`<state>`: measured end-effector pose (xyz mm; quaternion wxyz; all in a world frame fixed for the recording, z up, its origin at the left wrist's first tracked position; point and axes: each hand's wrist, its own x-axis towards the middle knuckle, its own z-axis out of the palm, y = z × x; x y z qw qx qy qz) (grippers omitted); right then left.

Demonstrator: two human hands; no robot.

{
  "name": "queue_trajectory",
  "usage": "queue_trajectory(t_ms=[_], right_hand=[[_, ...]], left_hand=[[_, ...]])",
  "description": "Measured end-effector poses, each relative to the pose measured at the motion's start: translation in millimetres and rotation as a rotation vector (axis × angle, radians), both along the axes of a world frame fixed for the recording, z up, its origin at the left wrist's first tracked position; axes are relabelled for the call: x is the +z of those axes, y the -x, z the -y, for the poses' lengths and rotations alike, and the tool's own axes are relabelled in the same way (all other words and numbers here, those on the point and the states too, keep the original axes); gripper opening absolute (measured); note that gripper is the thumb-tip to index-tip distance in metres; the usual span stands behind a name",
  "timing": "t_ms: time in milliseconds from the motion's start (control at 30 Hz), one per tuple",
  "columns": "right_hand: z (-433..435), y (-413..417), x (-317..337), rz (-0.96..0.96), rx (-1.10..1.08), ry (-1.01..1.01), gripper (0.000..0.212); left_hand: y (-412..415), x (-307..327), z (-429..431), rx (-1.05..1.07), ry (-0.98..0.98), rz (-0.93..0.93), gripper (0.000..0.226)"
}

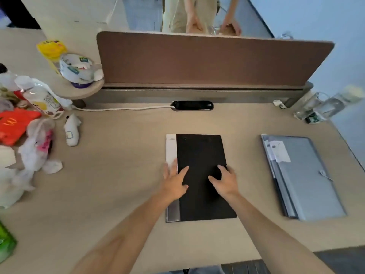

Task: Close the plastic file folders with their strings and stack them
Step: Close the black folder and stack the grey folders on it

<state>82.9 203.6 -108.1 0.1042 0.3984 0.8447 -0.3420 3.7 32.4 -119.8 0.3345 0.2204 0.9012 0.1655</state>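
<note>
I see both hands spread flat and gripping nothing on the black folder (201,175), the left hand (174,180) across its pale left strip, the right hand (225,179) near its right edge; I cannot make out this folder's string. Well to the right of the right hand lies a grey stack (304,177) of folders, a string showing on the top one. The tan desk (118,175) holds blurred clutter (29,135) far left of my hands, with a brown divider (207,60) beyond and a figure behind it cut off at the top.

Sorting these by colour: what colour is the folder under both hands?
Black, with a white-to-grey strip along its left edge: the folder, clearest in the head view.
</note>
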Motion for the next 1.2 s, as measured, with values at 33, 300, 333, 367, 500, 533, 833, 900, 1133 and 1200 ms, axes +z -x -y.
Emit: queue_trajectory(t_ms=[33,300,333,367,500,533,833,900,1133,1200], right_hand=[[-1.8,-7.8,4.0,-0.055,-0.028,0.015,0.054],[-53.4,-63.4,34.9,-0.252,-0.072,-0.076,0.027],[-67.5,-71.1,39.3,-0.257,-0.097,-0.083,0.027],[-83.2,-79.2,42.9,-0.268,-0.126,-0.084,0.028],[-152.5,-112.8,51.1,-0.351,-0.268,-0.079,0.024],[-171.1,-122.2,52.1,-0.369,-0.282,-0.074,0.023],[-343.8,-180.2,20.4,-0.090,-0.270,-0.007,0.052],[-370.6,-185.7,10.3,-0.001,-0.227,0.002,0.063],[-382.8,-200.4,-6.6,-0.100,-0.253,0.039,0.077],[-388.4,-204.7,-7.9,-0.132,-0.274,0.110,0.071]], left_hand=[[-2.7,4.8,-4.6,0.033,-0.019,-0.029,0.063],[-53.0,41.1,-89.8,0.055,-0.302,0.123,0.073],[-60.2,46.2,-105.6,0.061,-0.318,0.188,0.073],[-67.1,50.6,-122.2,0.076,-0.342,0.257,0.073],[-94.8,58.4,-188.1,0.095,-0.360,0.404,0.065],[-102.0,59.5,-205.7,0.109,-0.352,0.421,0.063],[-139.8,36.9,-332.0,0.499,-0.346,0.468,0.052],[-145.7,32.9,-347.6,0.600,-0.363,0.461,0.050],[-153.1,44.6,-375.1,0.905,-0.470,0.636,0.073],[-152.6,48.9,-377.7,0.933,-0.534,0.651,0.068]])
